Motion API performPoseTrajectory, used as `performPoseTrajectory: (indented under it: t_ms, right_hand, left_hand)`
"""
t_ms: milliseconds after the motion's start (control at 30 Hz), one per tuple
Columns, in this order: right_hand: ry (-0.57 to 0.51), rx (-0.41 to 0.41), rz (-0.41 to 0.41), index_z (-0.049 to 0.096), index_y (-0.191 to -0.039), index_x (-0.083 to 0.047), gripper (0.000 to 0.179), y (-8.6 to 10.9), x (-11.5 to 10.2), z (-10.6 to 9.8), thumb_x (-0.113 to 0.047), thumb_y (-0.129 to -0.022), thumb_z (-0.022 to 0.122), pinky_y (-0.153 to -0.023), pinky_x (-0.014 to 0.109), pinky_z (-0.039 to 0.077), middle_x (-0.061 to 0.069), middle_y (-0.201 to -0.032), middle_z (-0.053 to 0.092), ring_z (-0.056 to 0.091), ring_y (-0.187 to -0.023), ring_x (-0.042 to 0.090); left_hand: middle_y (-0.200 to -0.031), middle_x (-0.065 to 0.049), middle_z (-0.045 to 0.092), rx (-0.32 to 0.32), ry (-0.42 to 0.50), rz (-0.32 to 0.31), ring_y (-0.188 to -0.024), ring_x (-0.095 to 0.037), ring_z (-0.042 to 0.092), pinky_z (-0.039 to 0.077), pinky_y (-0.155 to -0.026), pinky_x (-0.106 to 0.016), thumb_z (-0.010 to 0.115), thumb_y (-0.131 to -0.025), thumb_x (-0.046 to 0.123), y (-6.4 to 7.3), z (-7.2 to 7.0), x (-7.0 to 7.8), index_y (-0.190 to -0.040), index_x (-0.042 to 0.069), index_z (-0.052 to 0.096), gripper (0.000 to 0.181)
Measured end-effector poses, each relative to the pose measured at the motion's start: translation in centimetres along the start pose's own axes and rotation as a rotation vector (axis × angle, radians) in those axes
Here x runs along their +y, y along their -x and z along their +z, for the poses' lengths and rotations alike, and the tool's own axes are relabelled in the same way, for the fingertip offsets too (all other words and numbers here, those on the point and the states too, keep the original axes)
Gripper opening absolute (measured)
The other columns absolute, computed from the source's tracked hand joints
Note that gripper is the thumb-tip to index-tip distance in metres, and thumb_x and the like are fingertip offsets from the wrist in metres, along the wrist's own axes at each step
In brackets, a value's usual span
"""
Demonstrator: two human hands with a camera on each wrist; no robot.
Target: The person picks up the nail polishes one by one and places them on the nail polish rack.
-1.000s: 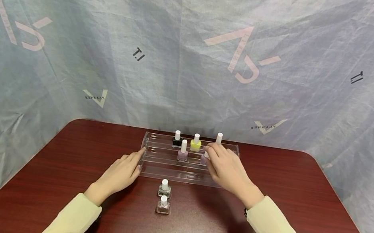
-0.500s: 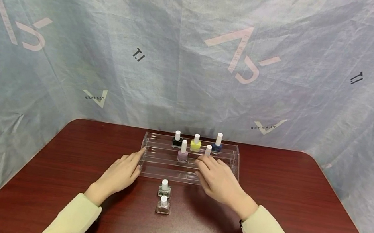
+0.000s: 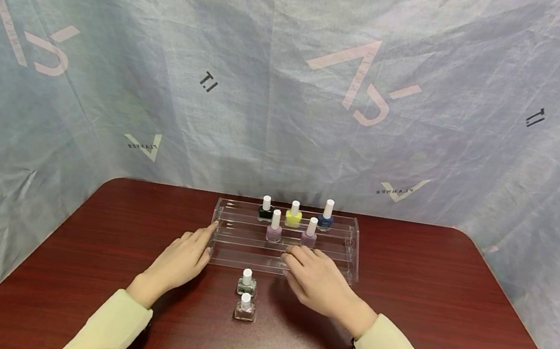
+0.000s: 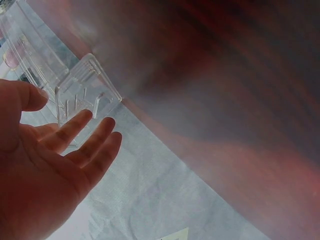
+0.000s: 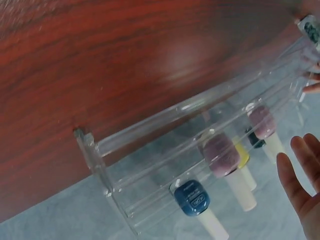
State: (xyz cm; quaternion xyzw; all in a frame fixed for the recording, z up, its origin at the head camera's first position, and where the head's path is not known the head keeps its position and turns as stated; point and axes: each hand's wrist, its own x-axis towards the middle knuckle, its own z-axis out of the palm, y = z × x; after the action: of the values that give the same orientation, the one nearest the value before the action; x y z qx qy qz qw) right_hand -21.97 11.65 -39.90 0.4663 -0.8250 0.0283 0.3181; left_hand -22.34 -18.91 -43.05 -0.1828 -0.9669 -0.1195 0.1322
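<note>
A clear stepped acrylic rack (image 3: 240,257) stands at the back of the table. Its top tier carries a black nail polish bottle (image 3: 265,213), a yellow one (image 3: 293,218) and a blue one (image 3: 325,223). One tier lower stand two purple polish bottles (image 3: 273,234), apart from each other. My left hand (image 3: 179,261) has its fingertips at the rack's left end, whose side panel (image 4: 75,85) shows in the left wrist view. Before the lower tiers hovers my right hand (image 3: 319,282), fingers extended and holding nothing; the right wrist view shows its fingers (image 5: 295,185) apart from the bottles.
In front of the rack, two more polish bottles stand one behind the other: a dark glittery one (image 3: 246,287) and a nearer clear-looking one (image 3: 245,312). The dark red wooden table (image 3: 427,317) reaches back to a grey fabric backdrop (image 3: 264,136).
My right hand has released the right-hand purple bottle on the second tier and drawn back toward me and slightly left. The left hand stays at the rack's end.
</note>
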Motion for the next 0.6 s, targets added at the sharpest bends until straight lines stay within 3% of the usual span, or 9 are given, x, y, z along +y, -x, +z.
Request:
performPoseTrajectory:
  t_ms: [67, 300, 600]
  right_hand:
    - [-0.002, 0.013, -0.018, 0.059, -0.106, -0.010, 0.023, 0.0, -0.2, 0.2, -0.022, -0.087, 0.055, -0.069, 0.028, 0.049, 0.000, -0.101, 0.059, 0.059, -0.092, 0.015]
    - [-0.023, 0.018, -0.031, 0.059, -0.104, -0.011, 0.030, 0.0, -0.9, 0.8, -0.028, -0.097, 0.034, -0.067, 0.027, 0.048, -0.002, -0.101, 0.059, 0.058, -0.090, 0.013]
    - [-0.074, 0.012, -0.047, 0.059, -0.106, -0.013, 0.022, -0.2, -1.9, 1.6, -0.025, -0.092, 0.047, -0.069, 0.026, 0.048, -0.003, -0.102, 0.059, 0.058, -0.089, 0.012]
  left_hand:
    - [-0.130, -0.015, 0.051, 0.004, 0.002, 0.003, -0.110, -0.035, 0.053, 0.044, -0.088, -0.049, 0.046, -0.093, 0.020, 0.0, 0.0, 0.0, -0.144, 0.007, 0.027, 0.056]
    - [-0.130, -0.015, 0.051, 0.010, 0.002, -0.001, -0.109, -0.034, 0.053, 0.044, -0.089, -0.048, 0.047, -0.092, 0.020, 0.0, 0.0, 0.0, -0.144, 0.007, 0.027, 0.057]
    - [-0.129, -0.015, 0.052, 0.020, 0.005, 0.001, -0.108, -0.034, 0.054, 0.044, -0.090, -0.048, 0.048, -0.092, 0.019, 0.0, 0.2, -0.1, -0.144, 0.007, 0.029, 0.057]
